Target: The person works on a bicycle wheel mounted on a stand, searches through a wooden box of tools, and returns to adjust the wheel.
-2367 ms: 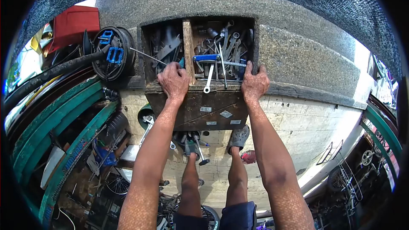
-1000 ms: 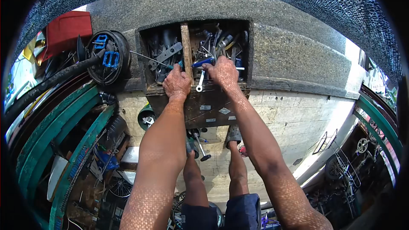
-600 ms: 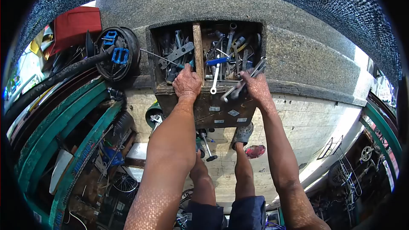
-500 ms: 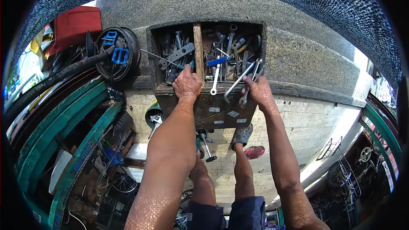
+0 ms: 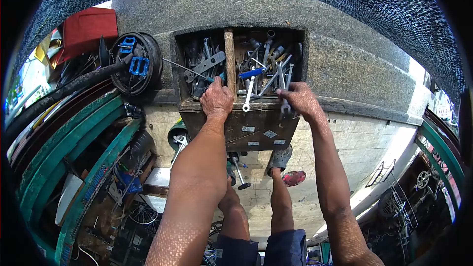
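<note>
A dark wooden toolbox [image 5: 264, 130] with a wooden divider [image 5: 230, 61] holds many metal tools. My left hand [image 5: 217, 97] rests on the front edge of the left compartment, fingers curled near a long thin screwdriver [image 5: 186, 69]; what they grip is hidden. My right hand [image 5: 301, 99] is closed on wrenches [image 5: 285, 106] at the front edge of the right compartment, with an open-ended jaw pointing toward me. A blue-handled tool [image 5: 252, 73] and a ring-ended wrench [image 5: 247, 107] lie across the right compartment, left of my right hand.
Left of the box are a wheel rim with blue pedals [image 5: 139, 66] and a red container [image 5: 89, 30]. Beneath it, a green bucket [image 5: 176, 133] holds tools, and a hammer [image 5: 240, 172] stands between my feet. Green rails [image 5: 79, 133] flank the left side.
My right hand has brought the wrenches slightly left over the box, and the bent-ended tool now lies in the right compartment. My left hand has stayed at the front edge.
</note>
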`<state>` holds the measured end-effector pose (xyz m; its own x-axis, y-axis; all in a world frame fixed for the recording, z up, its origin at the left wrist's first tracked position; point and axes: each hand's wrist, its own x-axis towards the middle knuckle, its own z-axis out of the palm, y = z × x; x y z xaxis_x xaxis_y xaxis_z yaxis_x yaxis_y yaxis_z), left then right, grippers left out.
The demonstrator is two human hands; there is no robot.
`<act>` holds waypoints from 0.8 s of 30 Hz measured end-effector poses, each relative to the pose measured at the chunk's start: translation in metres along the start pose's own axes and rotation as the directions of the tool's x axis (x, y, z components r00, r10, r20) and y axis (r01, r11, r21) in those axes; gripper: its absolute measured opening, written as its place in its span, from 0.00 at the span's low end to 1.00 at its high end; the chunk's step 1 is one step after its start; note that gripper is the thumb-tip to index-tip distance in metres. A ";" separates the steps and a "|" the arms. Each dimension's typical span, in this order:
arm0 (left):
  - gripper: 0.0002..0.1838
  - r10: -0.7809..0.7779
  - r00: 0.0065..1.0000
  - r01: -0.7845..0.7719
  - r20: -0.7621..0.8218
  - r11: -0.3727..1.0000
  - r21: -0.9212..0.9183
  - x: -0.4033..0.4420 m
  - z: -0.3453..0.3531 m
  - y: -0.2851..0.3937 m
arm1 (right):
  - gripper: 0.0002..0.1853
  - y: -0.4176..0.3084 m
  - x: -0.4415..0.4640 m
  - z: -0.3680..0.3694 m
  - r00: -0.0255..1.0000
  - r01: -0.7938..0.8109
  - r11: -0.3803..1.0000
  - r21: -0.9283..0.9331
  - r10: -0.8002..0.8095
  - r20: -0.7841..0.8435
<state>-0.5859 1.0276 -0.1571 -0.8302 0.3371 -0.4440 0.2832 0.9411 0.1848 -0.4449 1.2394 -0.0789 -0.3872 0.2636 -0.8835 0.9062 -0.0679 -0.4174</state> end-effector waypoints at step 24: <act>0.10 0.007 1.000 -0.007 -0.026 1.000 0.008 0.001 0.001 0.002 | 0.15 0.001 0.052 0.052 0.847 -0.128 0.954 -0.272 -0.037 -0.530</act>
<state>-0.5859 1.0297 -0.1586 -0.8404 0.3431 -0.4196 0.2930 0.9389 0.1808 -0.4730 1.2031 -0.1364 -0.2715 0.7359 -0.6203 0.9602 0.1632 -0.2267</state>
